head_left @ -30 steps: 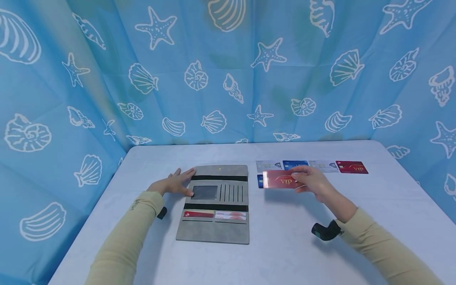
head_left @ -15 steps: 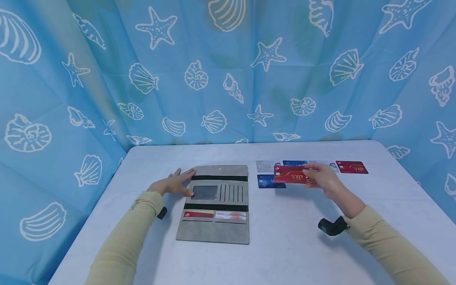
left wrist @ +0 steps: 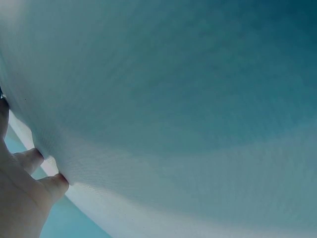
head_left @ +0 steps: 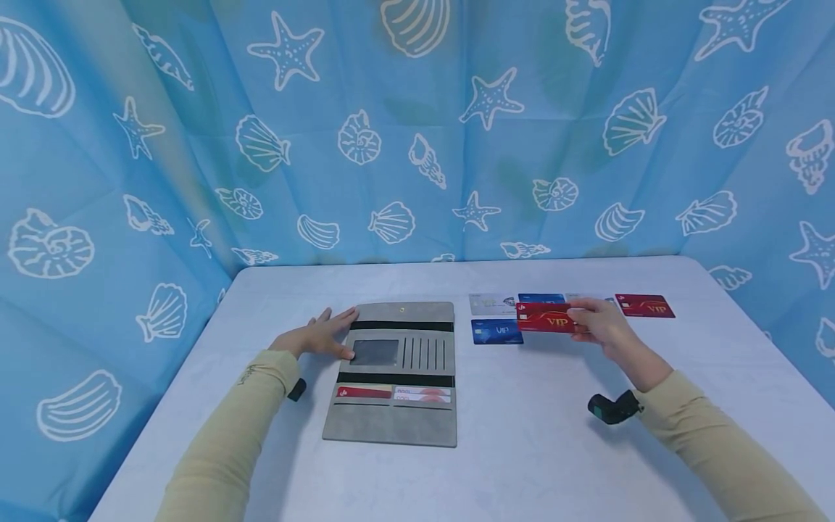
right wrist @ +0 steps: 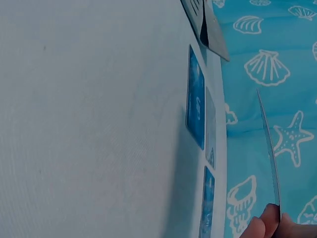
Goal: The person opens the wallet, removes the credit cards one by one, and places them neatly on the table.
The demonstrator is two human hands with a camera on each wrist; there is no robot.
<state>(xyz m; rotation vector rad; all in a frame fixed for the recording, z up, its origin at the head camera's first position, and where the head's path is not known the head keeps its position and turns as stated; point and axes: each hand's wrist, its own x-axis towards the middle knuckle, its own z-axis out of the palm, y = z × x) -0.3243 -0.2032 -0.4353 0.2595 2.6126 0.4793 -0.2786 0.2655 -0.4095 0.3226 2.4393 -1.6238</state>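
Two hands are showing, left hand (head_left: pixel 316 338) and right hand (head_left: pixel 603 328), along with two sleeves (head_left: pixel 225 435) and two wrist cameras (head_left: pixel 613 408). Six loose cards are showing in all: one red card (head_left: pixel 541 317) is being held, while five are lying on one table (head_left: pixel 522 435), namely one second red card (head_left: pixel 644 306), two blue cards (head_left: pixel 497 331) and two pale cards (head_left: pixel 492 304). One wallet (head_left: pixel 391 428) is bearing two black bands (head_left: pixel 401 326), one clear window (head_left: pixel 375 353) and at least two pocketed cards (head_left: pixel 364 392), one red and one white-and-pink, exact number not showing.
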